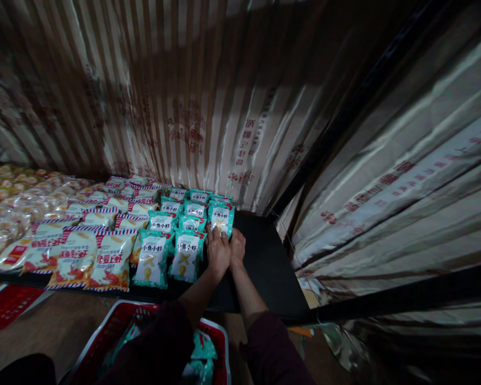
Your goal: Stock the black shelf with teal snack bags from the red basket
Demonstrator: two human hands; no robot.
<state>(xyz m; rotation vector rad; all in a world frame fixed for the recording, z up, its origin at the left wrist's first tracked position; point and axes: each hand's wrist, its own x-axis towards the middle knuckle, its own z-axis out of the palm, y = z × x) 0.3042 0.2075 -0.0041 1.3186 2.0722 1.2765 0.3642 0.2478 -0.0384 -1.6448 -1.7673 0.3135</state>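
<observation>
On a black shelf (pixel 264 262) stand rows of teal and white snack bags (pixel 151 259). My left hand (pixel 218 248) has its fingers closed on the lower front of a snack bag (pixel 220 215) at the right end of the rows. Against that bag's lower right side is my right hand (pixel 237 247), its fingers curled and partly hidden. Both hands are close together, in front of the bag, which leans upright by other teal bags behind it. Another teal bag (pixel 186 256) stands just left of my left hand.
White and orange snack bags (pixel 111 262) with striped edges fill the shelf's middle, and clear-wrapped round packs (pixel 36 203) its left. Below, a red basket (pixel 224 342) holds more teal bags. Printed curtains (pixel 208 96) hang behind, with a dark post (pixel 296 182) at the right.
</observation>
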